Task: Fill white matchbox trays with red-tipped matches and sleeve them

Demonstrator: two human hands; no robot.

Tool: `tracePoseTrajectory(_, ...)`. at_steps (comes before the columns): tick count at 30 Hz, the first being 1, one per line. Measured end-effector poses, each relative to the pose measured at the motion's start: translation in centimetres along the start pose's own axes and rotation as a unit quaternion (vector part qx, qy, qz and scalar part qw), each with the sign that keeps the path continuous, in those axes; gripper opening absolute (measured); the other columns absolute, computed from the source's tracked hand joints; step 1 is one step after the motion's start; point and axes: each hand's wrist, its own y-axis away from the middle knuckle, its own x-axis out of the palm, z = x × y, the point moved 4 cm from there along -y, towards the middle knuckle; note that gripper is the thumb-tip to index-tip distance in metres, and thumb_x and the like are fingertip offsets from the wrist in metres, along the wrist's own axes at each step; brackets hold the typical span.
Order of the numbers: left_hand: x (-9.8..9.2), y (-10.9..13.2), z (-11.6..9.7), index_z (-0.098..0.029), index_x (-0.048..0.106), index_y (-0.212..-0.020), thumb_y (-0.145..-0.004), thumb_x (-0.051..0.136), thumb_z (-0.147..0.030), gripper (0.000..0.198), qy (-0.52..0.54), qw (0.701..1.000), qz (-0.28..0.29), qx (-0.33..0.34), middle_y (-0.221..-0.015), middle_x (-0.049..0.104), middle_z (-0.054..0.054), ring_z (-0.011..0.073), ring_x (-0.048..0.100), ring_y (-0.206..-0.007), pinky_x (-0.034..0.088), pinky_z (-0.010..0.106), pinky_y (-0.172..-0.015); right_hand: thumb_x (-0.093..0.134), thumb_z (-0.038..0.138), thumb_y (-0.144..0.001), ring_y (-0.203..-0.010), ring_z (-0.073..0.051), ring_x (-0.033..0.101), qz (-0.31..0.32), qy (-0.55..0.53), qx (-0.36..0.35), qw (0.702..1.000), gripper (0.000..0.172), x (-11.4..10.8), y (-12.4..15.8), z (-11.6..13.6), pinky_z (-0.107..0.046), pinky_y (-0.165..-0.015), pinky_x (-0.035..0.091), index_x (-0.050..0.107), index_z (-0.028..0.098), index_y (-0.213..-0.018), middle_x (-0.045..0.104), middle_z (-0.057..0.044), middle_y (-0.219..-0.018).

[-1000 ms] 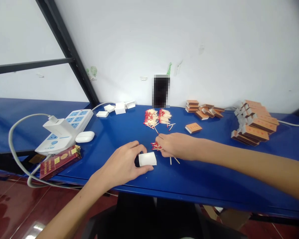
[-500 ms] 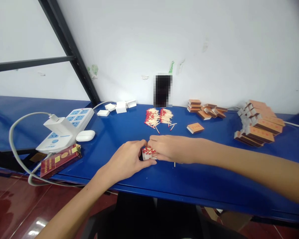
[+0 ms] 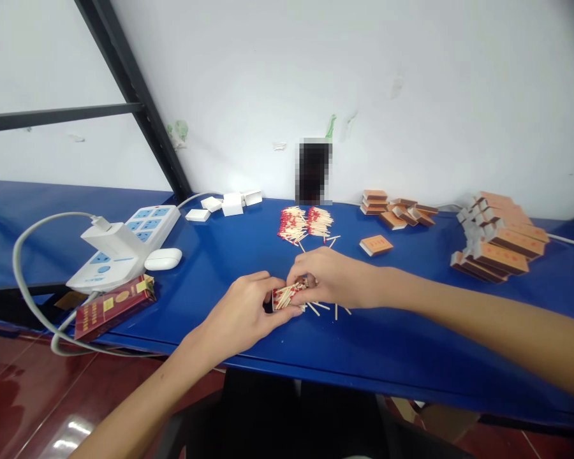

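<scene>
My left hand (image 3: 242, 303) grips a small matchbox tray (image 3: 274, 301) on the blue tabletop, thumb along the near side and fingers along the far side. Red-tipped matches (image 3: 285, 296) lie in the tray at mixed angles. From the right, my right hand (image 3: 335, 274) reaches over the tray's end, its thumb and fingers closed around some matches there; its palm side is hidden. Several loose matches (image 3: 336, 312) lie on the table under and beside that hand. Two heaps of matches, a left heap (image 3: 293, 224) and a right heap (image 3: 320, 222), rest beyond the hands.
White empty trays (image 3: 232, 205) sit at the back left. Closed matchboxes (image 3: 375, 245) lie right of the heaps, with a big stack of matchboxes (image 3: 502, 242) farther right. On the left are a power strip (image 3: 160, 220), a white oval case (image 3: 163, 259) and a red box (image 3: 115, 306).
My right hand has lifted and shifted slightly right, its fingers drawn up. More matches now show in the tray, and several more loose ones appear on the table beside it.
</scene>
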Motion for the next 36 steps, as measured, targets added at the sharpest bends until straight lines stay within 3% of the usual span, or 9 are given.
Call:
tracePoseTrajectory(7,0.1,1.1,0.3,-0.02,0.065,-0.123,-0.087,0.064,-0.055,0.05,-0.024,0.997,-0.071,0.018,-0.102,0.056,0.006,0.0216,0.058,-0.093,0.049,0.036,-0.081,0.061,0.057,-0.088,-0.07,-0.015,0.058,-0.082,-0.021,0.068,0.994,0.045,-1.6,2.8,-1.6,-0.029,-0.066,0.043,0.069,0.017,-0.108,0.067,-0.005,-0.09)
tracePoseTrajectory(10,0.0,1.2,0.2,-0.021,0.063,-0.126,-0.091,0.062,-0.049,0.045,-0.011,0.996,-0.079,0.047,-0.118,0.057,0.008,0.0232,0.057,-0.108,0.05,0.038,-0.093,0.057,0.065,-0.087,-0.082,-0.021,0.059,-0.075,0.048,0.099,0.991,0.059,-0.9,4.6,-2.1,-0.036,-0.074,0.044,0.066,0.016,-0.119,0.066,-0.009,-0.096)
tracePoseTrajectory(14,0.1,0.9,0.0,-0.021,0.064,-0.123,-0.095,0.059,-0.042,0.035,-0.001,0.995,-0.071,0.071,-0.121,0.064,0.006,0.0221,0.06,-0.109,0.051,0.037,-0.095,0.061,0.068,-0.082,-0.094,-0.027,0.057,-0.083,0.124,0.105,0.983,0.075,0.9,5.3,-1.9,-0.046,-0.087,0.043,0.059,0.013,-0.133,0.061,-0.013,-0.111)
tracePoseTrajectory(17,0.3,1.0,-0.1,-0.02,0.063,-0.125,-0.097,0.058,-0.036,0.033,0.009,0.994,-0.078,0.08,-0.126,0.065,0.006,0.0211,0.062,-0.112,0.051,0.035,-0.098,0.06,0.06,-0.087,-0.098,-0.027,0.057,-0.074,0.099,0.081,0.989,0.063,1.7,4.7,-2.0,-0.044,-0.088,0.045,0.061,0.015,-0.131,0.058,-0.013,-0.116)
tracePoseTrajectory(21,0.5,1.4,-0.2,-0.02,0.063,-0.127,-0.099,0.055,-0.031,0.031,0.02,0.992,-0.082,0.099,-0.127,0.066,0.006,0.02,0.062,-0.114,0.053,0.034,-0.098,0.052,0.043,-0.097,-0.09,-0.019,0.06,-0.059,0.044,0.041,0.996,0.032,1.5,4.0,-2.8,-0.035,-0.082,0.048,0.073,0.021,-0.107,0.061,-0.008,-0.106)
tracePoseTrajectory(25,0.3,1.6,-0.4,-0.02,0.066,-0.123,-0.098,0.056,-0.027,0.028,0.024,0.988,-0.096,0.12,-0.123,0.069,0.006,0.0201,0.065,-0.108,0.055,0.035,-0.094,0.052,0.032,-0.098,-0.082,-0.018,0.061,-0.058,0.054,0.033,0.996,0.026,0.9,3.6,-3.1,-0.032,-0.076,0.047,0.075,0.019,-0.097,0.065,-0.006,-0.093)
tracePoseTrajectory(29,0.2,1.6,-0.4,-0.019,0.07,-0.115,-0.097,0.058,-0.026,0.023,0.027,0.985,-0.109,0.13,-0.116,0.073,0.006,0.0203,0.068,-0.102,0.055,0.036,-0.09,0.046,0.024,-0.101,-0.082,-0.019,0.059,-0.029,0.159,0.016,0.987,0.026,1.0,3.4,-2.7,-0.032,-0.074,0.046,0.068,0.015,-0.094,0.064,-0.008,-0.092)
tracePoseTrajectory(33,0.3,1.8,-0.3,-0.02,0.069,-0.117,-0.096,0.06,-0.025,0.023,0.024,0.984,-0.12,0.13,-0.114,0.074,0.006,0.02,0.069,-0.1,0.055,0.035,-0.088,0.046,0.012,-0.098,-0.078,-0.02,0.056,-0.001,0.32,-0.031,0.947,0.017,1.7,3.6,-2.3,-0.033,-0.071,0.044,0.063,0.012,-0.094,0.06,-0.01,-0.091)
tracePoseTrajectory(36,0.3,2.0,-0.3,-0.019,0.069,-0.116,-0.096,0.059,-0.024,0.022,-0.004,0.982,-0.126,0.138,-0.113,0.074,0.006,0.0202,0.07,-0.099,0.054,0.035,-0.086,0.045,0.006,-0.095,-0.075,-0.02,0.054,0.016,0.362,-0.048,0.931,0.017,2.0,3.8,-1.9,-0.032,-0.069,0.043,0.061,0.011,-0.098,0.059,-0.01,-0.091)
